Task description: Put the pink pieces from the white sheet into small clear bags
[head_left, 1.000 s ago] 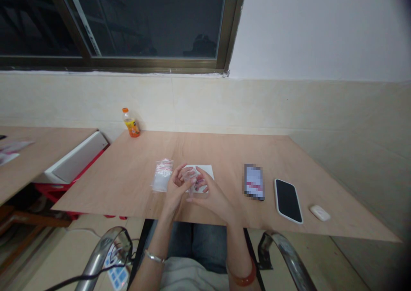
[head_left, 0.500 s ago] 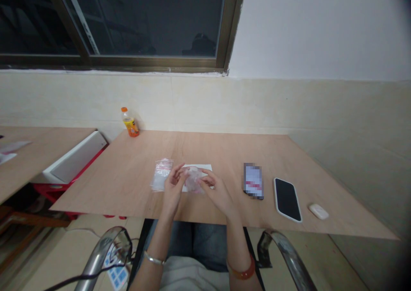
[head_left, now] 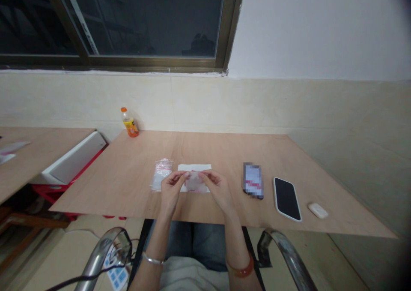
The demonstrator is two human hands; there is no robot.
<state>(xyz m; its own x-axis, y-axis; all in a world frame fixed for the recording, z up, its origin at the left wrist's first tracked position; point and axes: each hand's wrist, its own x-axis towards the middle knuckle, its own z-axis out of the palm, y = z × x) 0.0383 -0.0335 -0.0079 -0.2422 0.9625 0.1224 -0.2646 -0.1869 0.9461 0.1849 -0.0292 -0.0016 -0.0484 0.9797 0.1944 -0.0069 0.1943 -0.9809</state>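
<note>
While a bag stack (head_left: 161, 177) lies on the desk (head_left: 224, 149), the left hand (head_left: 170, 191) and right hand (head_left: 220, 191) each pinch the upper edge of a translucent bag (head_left: 195, 183), which I see overlapping the white sheet (head_left: 194, 167)

The person's left forearm (head_left: 158, 239) and right forearm (head_left: 236, 241) are pointing forward over the near edge of the surface (head_left: 199, 208), slanting toward each other. The left hand (head_left: 171, 190) and the right hand (head_left: 220, 192) are facing each other, slightly apart, each one pinching with bent fingers (head_left: 173, 175) and thumb (head_left: 181, 181).
</note>
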